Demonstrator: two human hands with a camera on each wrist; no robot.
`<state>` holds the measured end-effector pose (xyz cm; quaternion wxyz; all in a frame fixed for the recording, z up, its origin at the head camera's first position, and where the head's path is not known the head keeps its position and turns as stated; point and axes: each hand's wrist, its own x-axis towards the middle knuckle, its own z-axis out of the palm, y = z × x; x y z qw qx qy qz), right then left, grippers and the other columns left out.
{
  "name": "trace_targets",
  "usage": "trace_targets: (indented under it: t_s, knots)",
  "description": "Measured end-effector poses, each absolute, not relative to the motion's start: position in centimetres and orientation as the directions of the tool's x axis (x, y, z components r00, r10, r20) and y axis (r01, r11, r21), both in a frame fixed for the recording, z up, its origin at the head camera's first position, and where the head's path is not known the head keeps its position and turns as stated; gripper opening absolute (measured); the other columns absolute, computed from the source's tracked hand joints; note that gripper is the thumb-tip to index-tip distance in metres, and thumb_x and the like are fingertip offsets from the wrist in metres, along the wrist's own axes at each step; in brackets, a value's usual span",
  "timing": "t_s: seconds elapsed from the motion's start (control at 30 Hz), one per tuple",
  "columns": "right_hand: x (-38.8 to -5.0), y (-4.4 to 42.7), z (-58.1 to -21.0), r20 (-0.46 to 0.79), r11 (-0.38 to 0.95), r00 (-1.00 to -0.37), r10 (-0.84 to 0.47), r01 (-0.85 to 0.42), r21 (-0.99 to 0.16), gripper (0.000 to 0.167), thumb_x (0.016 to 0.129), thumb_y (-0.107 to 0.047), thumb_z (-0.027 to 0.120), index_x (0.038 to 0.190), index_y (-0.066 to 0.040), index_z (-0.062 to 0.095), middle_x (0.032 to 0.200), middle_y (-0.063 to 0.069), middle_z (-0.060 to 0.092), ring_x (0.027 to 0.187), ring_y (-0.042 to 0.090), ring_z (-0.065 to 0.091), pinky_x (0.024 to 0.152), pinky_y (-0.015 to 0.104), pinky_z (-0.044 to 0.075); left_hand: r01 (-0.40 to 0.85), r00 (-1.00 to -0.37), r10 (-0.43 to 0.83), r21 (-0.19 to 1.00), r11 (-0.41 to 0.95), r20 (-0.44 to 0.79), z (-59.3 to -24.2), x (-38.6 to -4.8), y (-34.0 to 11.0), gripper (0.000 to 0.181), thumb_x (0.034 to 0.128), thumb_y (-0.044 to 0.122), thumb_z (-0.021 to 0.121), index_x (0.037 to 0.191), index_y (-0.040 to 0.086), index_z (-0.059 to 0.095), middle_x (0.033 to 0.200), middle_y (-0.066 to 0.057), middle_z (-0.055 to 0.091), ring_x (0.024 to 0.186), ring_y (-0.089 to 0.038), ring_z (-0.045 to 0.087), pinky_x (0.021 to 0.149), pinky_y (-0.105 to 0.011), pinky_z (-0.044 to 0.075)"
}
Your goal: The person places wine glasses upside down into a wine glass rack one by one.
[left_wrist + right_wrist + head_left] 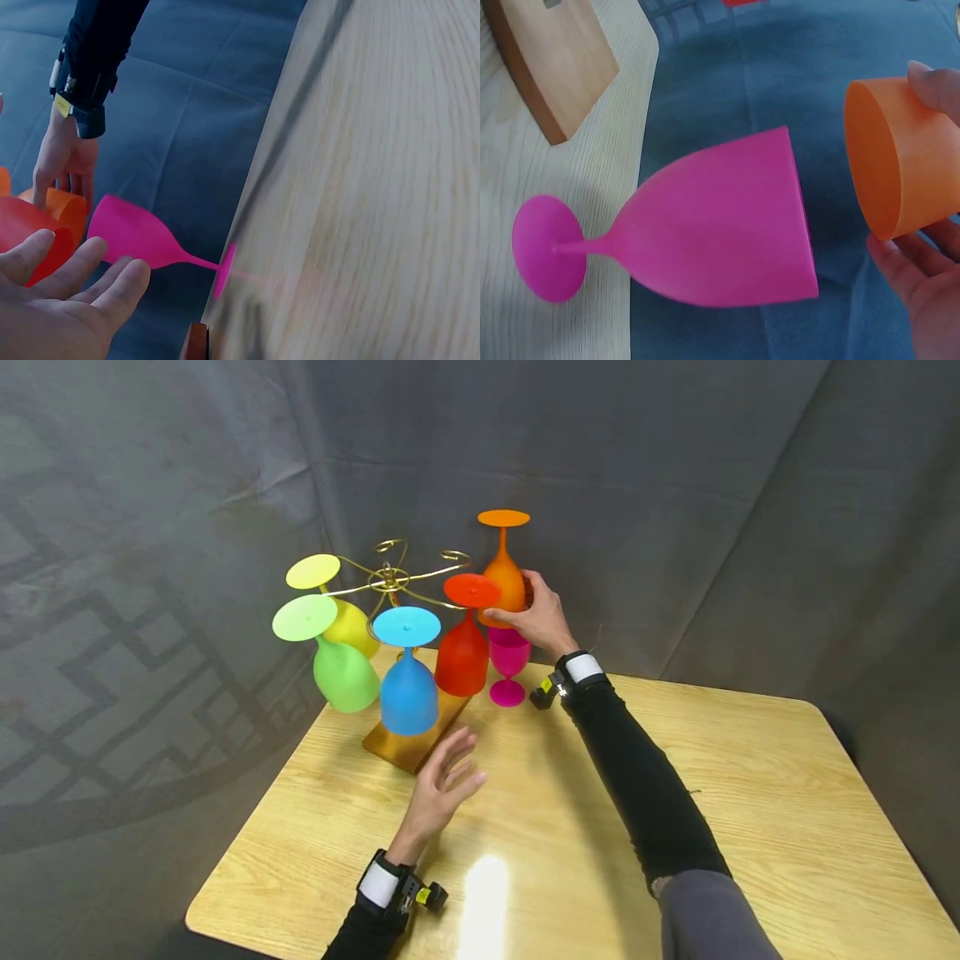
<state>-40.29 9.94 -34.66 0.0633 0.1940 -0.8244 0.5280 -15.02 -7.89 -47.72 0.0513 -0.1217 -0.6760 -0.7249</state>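
My right hand (543, 614) grips an orange goblet (504, 572) by its bowl, upside down with its foot on top. Directly below stands a magenta goblet (509, 652), upright on the table; the right wrist view shows a gap between the two rims. Beside them a red goblet (462, 656) hangs inverted on a gold wire rack (389, 579) with a wooden base (408, 750). My left hand (441, 785) is held above the table in front of the rack, fingers spread, nothing in it. In the left wrist view its fingers (124, 296) overlap the magenta goblet without clear contact.
Blue (408, 693), green (345, 675) and yellow (352, 628) goblets hang inverted on the rack's left and front arms. Two curled arm ends at the back carry no goblet. The wooden table (712, 793) meets a grey cloth backdrop (637, 510) behind.
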Motion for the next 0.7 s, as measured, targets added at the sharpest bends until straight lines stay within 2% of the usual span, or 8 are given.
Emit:
trace_targets:
  t_s: [0.3, 0.57, 0.7]
  knots:
    - [-40.7, 8.4, -34.5, 0.289, 0.426, -0.913, -0.289, -0.393, -0.815, 0.096, 0.080, -0.050, 0.086, 0.156, -0.020, 0.036, 0.142, 0.006, 0.057, 0.120, 0.024, 0.058, 0.106, 0.040, 0.053, 0.239, -0.965, 0.084, 0.967, -0.089, 0.247, -48.2, -14.7, -8.3, 0.075, 0.0931, 0.010, 0.072, 0.158, 0.009, 0.034, 0.160, -0.019, 0.041, 0.149, -0.048, 0.034, 0.122, -0.065, 0.030]
    - [-40.5, 6.6, -34.5, 0.288, 0.410, -0.885, -0.366, -0.431, -0.804, 0.078, 0.087, -0.028, 0.080, 0.153, -0.018, 0.038, 0.135, 0.010, 0.062, 0.117, 0.027, 0.061, 0.105, 0.045, 0.053, 0.251, -0.964, 0.073, 0.965, -0.077, 0.257, -48.5, -14.5, -8.7, 0.074, 0.0930, 0.008, 0.071, 0.158, 0.008, 0.035, 0.158, -0.016, 0.044, 0.148, -0.048, 0.036, 0.121, -0.066, 0.031]
    - [-40.5, 5.9, -34.5, 0.287, 0.428, -0.882, -0.373, -0.438, -0.790, 0.075, 0.087, -0.025, 0.078, 0.151, -0.018, 0.040, 0.133, 0.010, 0.062, 0.115, 0.027, 0.061, 0.106, 0.048, 0.051, 0.240, -0.967, 0.072, 0.968, -0.078, 0.246, -48.5, -14.4, -8.8, 0.074, 0.0934, 0.008, 0.071, 0.158, 0.007, 0.034, 0.159, -0.016, 0.043, 0.147, -0.047, 0.036, 0.121, -0.065, 0.032]
